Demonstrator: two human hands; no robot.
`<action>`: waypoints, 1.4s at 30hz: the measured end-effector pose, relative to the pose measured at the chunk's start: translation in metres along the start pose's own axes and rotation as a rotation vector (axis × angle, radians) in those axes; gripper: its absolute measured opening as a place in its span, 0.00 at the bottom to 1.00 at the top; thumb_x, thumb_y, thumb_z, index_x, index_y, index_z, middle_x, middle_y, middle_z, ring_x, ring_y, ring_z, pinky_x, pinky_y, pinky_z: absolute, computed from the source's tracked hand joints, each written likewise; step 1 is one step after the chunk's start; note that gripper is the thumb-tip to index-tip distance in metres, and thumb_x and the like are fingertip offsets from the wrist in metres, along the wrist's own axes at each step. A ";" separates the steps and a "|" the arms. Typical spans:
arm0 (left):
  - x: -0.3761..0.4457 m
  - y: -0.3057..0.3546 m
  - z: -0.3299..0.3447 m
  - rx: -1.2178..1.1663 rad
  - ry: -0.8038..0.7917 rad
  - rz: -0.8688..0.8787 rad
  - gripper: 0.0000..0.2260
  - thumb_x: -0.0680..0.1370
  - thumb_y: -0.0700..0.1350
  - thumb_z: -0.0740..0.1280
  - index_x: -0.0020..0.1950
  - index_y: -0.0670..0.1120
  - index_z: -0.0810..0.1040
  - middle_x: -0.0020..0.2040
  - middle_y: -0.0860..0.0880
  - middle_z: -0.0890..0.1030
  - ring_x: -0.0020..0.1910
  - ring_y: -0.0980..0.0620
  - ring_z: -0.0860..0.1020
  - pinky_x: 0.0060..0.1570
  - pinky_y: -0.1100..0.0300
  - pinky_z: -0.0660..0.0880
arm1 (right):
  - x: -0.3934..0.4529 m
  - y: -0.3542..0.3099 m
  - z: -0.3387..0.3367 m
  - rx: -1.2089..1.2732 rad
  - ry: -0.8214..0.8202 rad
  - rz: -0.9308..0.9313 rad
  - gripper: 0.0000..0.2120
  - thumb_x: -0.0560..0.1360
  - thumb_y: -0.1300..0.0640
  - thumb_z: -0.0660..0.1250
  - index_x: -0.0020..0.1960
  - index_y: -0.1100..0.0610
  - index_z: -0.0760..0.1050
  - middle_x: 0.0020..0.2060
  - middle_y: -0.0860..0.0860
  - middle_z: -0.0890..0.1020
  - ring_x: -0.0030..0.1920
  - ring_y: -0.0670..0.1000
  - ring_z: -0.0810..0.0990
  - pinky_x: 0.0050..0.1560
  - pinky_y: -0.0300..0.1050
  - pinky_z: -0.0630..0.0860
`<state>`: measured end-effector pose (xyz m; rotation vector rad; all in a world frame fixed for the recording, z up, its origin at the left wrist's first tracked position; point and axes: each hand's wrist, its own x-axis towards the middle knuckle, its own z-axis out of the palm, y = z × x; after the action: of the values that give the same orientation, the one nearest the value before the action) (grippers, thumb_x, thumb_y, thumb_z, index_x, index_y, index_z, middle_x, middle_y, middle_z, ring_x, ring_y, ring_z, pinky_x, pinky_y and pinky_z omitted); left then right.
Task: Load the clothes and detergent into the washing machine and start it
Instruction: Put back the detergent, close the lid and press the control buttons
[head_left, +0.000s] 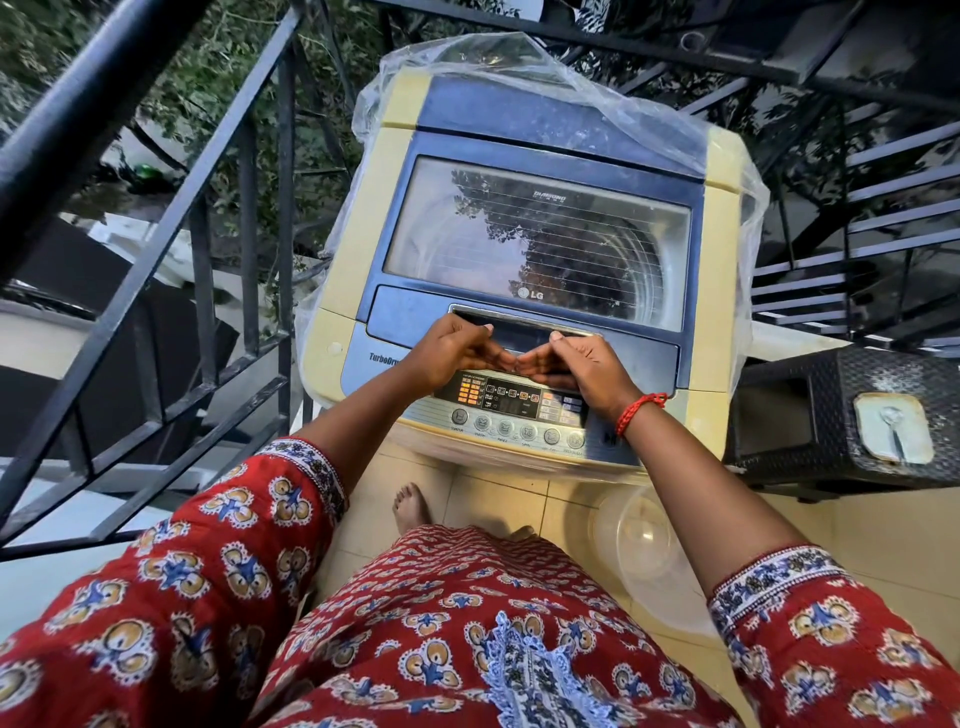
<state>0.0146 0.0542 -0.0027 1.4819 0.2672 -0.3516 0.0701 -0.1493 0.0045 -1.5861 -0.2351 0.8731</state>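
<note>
A cream and blue top-loading washing machine (358, 270) stands in front of me with its glass lid (535, 244) closed. A dark load shows dimly through the glass inside the drum. My left hand (452, 353) and my right hand (582, 366) both rest at the lid's front handle recess (519, 325), thumbs on its edge and fingers curled toward each other. Neither hand holds a loose object. Just below the hands lies the control panel (514, 410) with lit orange indicators and a row of round buttons. No detergent container is visible.
A clear plastic cover (519, 62) is pushed back over the machine's rear. A black metal railing (208, 218) runs along the left, stairs (857, 208) rise at the right. A dark woven stool (852, 415) stands right of the machine. A clear plastic tub (639, 535) sits on the tiled floor.
</note>
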 end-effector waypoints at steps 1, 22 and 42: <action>0.000 0.000 0.000 0.003 0.002 0.004 0.19 0.82 0.41 0.55 0.41 0.36 0.82 0.43 0.41 0.85 0.49 0.42 0.83 0.51 0.56 0.79 | 0.000 0.000 0.000 0.001 0.000 0.000 0.20 0.83 0.55 0.54 0.51 0.64 0.82 0.47 0.59 0.85 0.50 0.54 0.84 0.51 0.43 0.81; -0.001 0.002 0.001 0.019 0.010 0.006 0.19 0.83 0.41 0.55 0.43 0.33 0.81 0.44 0.39 0.85 0.50 0.40 0.83 0.54 0.52 0.79 | 0.000 0.002 -0.002 -0.016 -0.002 -0.009 0.20 0.83 0.55 0.54 0.51 0.62 0.82 0.47 0.59 0.85 0.51 0.55 0.84 0.53 0.44 0.80; -0.004 0.006 0.003 -0.008 0.011 -0.005 0.19 0.82 0.40 0.55 0.40 0.36 0.82 0.39 0.45 0.86 0.45 0.47 0.84 0.44 0.62 0.78 | 0.004 0.005 -0.003 -0.046 -0.003 -0.019 0.19 0.83 0.55 0.54 0.51 0.63 0.82 0.46 0.58 0.85 0.51 0.56 0.84 0.54 0.48 0.80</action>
<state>0.0132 0.0522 0.0042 1.4759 0.2807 -0.3465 0.0731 -0.1502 -0.0013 -1.6229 -0.2731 0.8607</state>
